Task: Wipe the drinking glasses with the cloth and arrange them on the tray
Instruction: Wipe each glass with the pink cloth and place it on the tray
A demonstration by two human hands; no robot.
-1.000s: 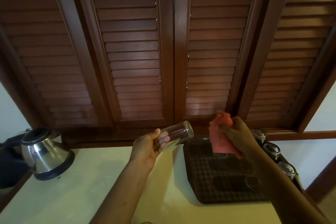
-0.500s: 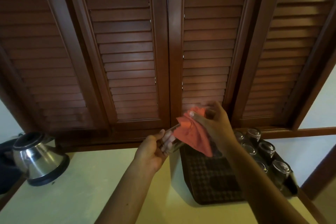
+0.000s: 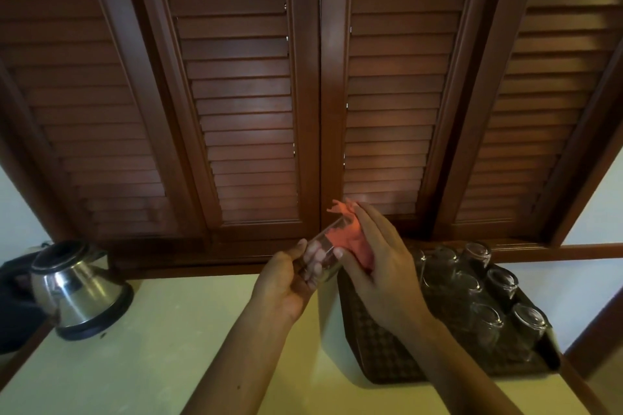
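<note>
Head view: clear cylindrical drinking glass (image 3: 322, 254) held in the air above the pale yellow desk (image 3: 161, 340), just left of the dark woven tray (image 3: 381, 347). Left hand (image 3: 286, 283) wrapped round the lower end of the glass, grip closed with fingertips showing through the wall. Long axis of the glass tilted, base low and toward the left hand, mouth up and to the right, pointing at the brown louvred shutters (image 3: 242, 94). Right hand (image 3: 377, 266) curled over the upper half, grip pinching the orange-red cloth (image 3: 350, 239) against the glass; part of the cloth seemingly pushed in at the mouth, a corner sticking out above the fingers. Thumb of the right hand laid along the near side of the glass.

Step in hand, judging by this: wiping of this one glass. Coming move likely a twist of cloth against glass about that tilted axis, then a short carry right to the tray, so right hand nearer the goal, left hand the one actually bearing the glass.

On the far right half of the tray, several more clear glasses (image 3: 472, 283) standing mouth down in rows; near left half of the tray bare. Whether those are already wiped cannot be told.

At the left end of the desk, a shiny steel kettle (image 3: 72, 293) on a black base, well apart from both hands
</note>
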